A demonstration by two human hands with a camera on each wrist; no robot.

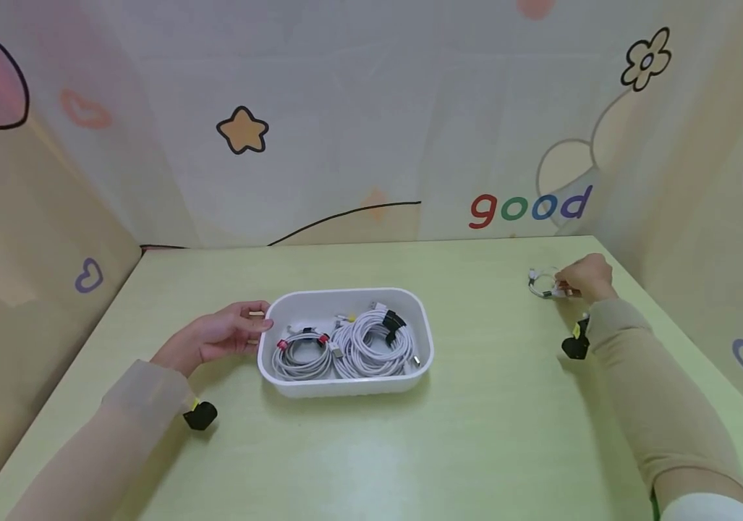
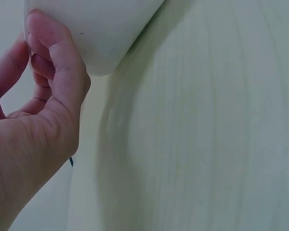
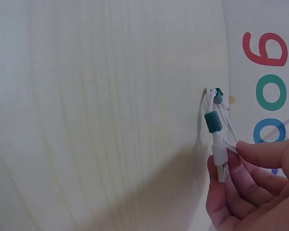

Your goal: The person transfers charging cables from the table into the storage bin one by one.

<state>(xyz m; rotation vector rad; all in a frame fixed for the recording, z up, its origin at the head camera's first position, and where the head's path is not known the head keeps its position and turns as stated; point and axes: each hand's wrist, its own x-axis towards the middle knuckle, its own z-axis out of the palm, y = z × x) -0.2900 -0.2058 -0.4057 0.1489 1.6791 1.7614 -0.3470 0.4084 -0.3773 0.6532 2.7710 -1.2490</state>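
Note:
A white plastic box [image 1: 345, 388] stands on the table with coiled cables inside. My left hand [image 1: 221, 333] pinches the left end of its rim between thumb and fingers; the left wrist view shows this hand [image 2: 53, 106] at the corner of the box [image 2: 101, 33]. Far to the right, a small looped white USB cable [image 1: 546, 294] is pinched in my right hand [image 1: 584, 276]. In the right wrist view, the cable's white plug [image 3: 220, 153] lies against the fingers, with a dark green tie [image 3: 213, 121] round the strands above it.
Inside the box, a smaller greyish coil [image 1: 302, 372] with red ties lies left of a larger white coil [image 1: 371, 367] with a black strap. The pale wood-grain table [image 1: 358, 456] meets a printed cloth backdrop [image 1: 345, 145] at the back and both sides.

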